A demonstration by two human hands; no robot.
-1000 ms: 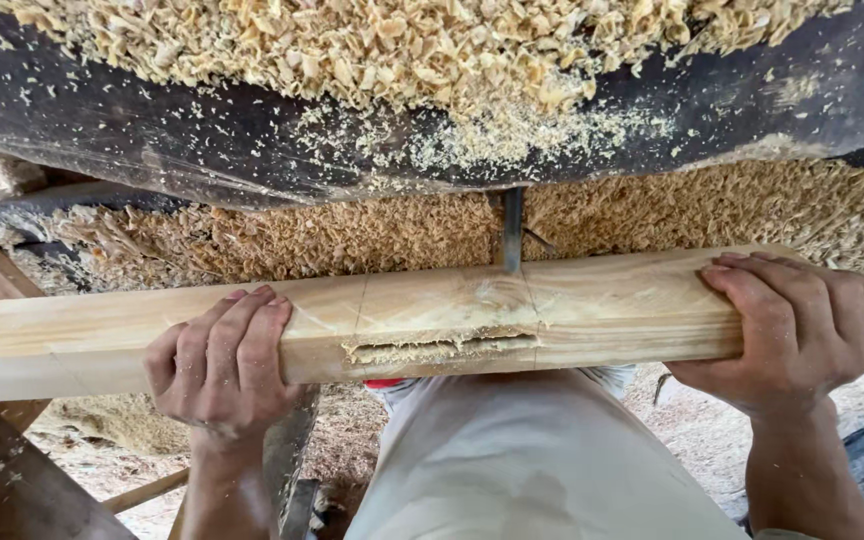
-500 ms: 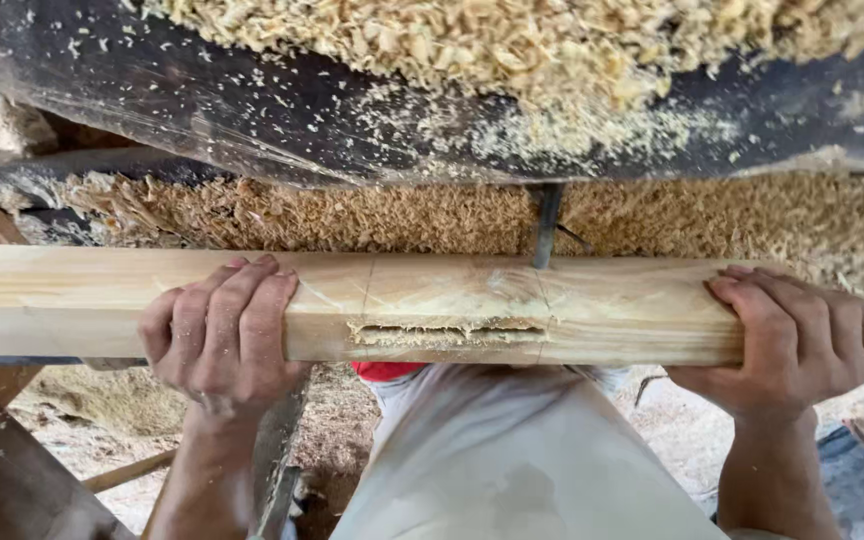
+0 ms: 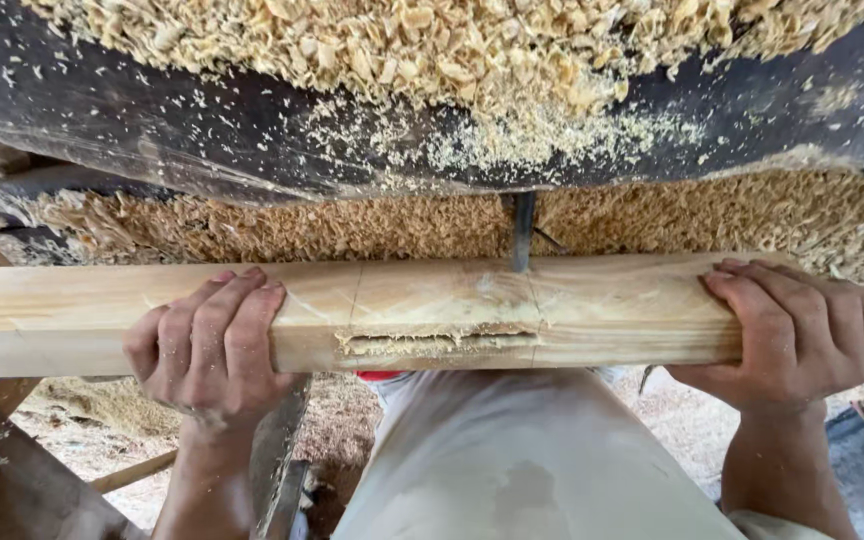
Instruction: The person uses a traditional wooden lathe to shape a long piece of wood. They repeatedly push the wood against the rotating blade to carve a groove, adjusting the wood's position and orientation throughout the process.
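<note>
Both hands hold a long pale wooden beam [image 3: 602, 310] level across the person's lap. The left hand [image 3: 207, 345] has its fingers wrapped over the top face, and the right hand [image 3: 792, 335] is clamped on the beam the same way. Compared with a second ago, the beam sits level rather than slanted, and the rough slot [image 3: 437, 342] in its near edge has slid right — beside the thin metal bit [image 3: 522, 230], which seems to meet the far edge. Wood shavings [image 3: 432, 45] heap the dark surface [image 3: 202, 130] above.
</note>
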